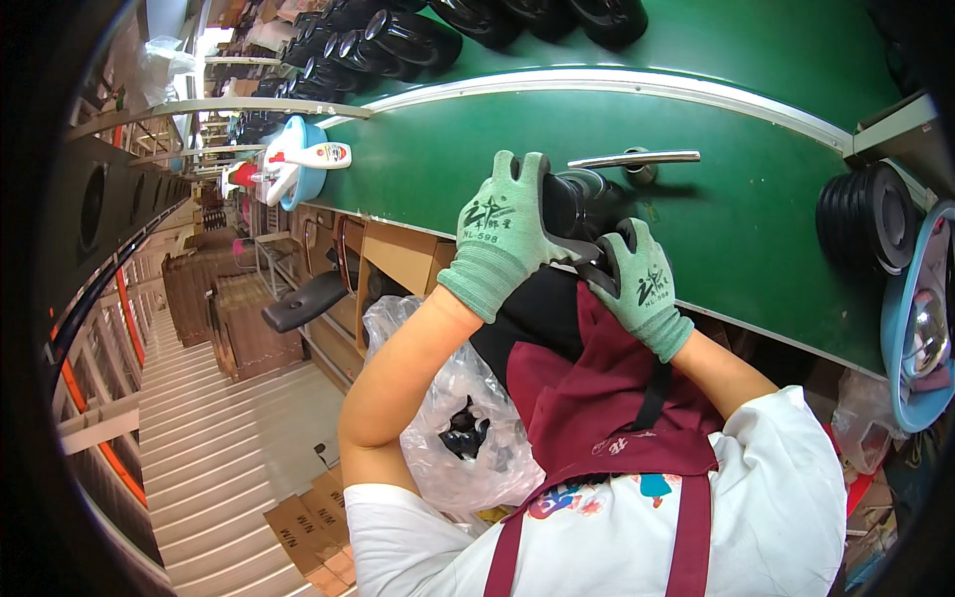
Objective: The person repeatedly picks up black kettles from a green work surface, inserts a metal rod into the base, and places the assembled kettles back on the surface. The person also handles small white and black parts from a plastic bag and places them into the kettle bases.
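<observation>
Both my hands wear green knitted gloves with black palms and meet at the near edge of the green bench (448,149). Between them is a glossy black rounded part (582,199), its exact kind hidden by my fingers. My left hand (502,229) is closed around its left side, thumb pointing inward. At its near right side, the fingers of my right hand (639,284) are curled onto it. Just beyond, on the bench, a slim chrome bar (657,157) lies across a short round metal base (640,172).
Several glossy black vessels (413,40) stand past the white rail (597,78). A stack of black discs (865,217) and a blue basin (900,368) are at the right. Another blue basin (310,169) holds spray bottles at the left. A clear plastic bag (428,408) hangs beside my lap.
</observation>
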`<state>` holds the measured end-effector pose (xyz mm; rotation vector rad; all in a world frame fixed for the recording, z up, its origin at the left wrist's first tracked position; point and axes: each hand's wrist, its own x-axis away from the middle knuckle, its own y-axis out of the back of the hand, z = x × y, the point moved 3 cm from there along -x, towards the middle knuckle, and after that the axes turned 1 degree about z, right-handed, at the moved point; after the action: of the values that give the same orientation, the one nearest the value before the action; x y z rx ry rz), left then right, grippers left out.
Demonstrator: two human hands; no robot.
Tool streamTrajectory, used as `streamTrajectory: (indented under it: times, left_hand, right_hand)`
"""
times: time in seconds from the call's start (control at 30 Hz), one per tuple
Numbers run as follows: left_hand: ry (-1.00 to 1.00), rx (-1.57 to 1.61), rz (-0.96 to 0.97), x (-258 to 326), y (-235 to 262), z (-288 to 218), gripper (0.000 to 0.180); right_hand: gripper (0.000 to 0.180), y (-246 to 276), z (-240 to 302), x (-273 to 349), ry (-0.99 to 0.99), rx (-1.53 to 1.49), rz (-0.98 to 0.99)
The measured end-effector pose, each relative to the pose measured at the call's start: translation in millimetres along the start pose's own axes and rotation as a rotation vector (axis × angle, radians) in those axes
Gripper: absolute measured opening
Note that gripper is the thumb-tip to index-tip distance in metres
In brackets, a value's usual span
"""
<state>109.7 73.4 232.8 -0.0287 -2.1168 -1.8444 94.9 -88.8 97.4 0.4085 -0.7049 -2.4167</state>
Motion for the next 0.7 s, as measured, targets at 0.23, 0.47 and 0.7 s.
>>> streamTrajectory:
  times: [0.23, 0.47, 0.7]
  left_hand:
    - [-0.158, -0.327, -0.065, 9, 10, -6, 0.116]
    - [-0.525, -0.034, -0.045, 6, 35, -10, 0.065]
    - [0.100, -0.242, 0.158, 3, 19, -18, 0.080]
  right_hand:
    - [0.047, 2, 1, 0, 0.004, 0.027, 0.000]
    - [0.047, -1, 2, 0, -0.008, 0.006, 0.006]
    - [0.046, -3, 0, -2, 0.003, 0.022, -0.018]
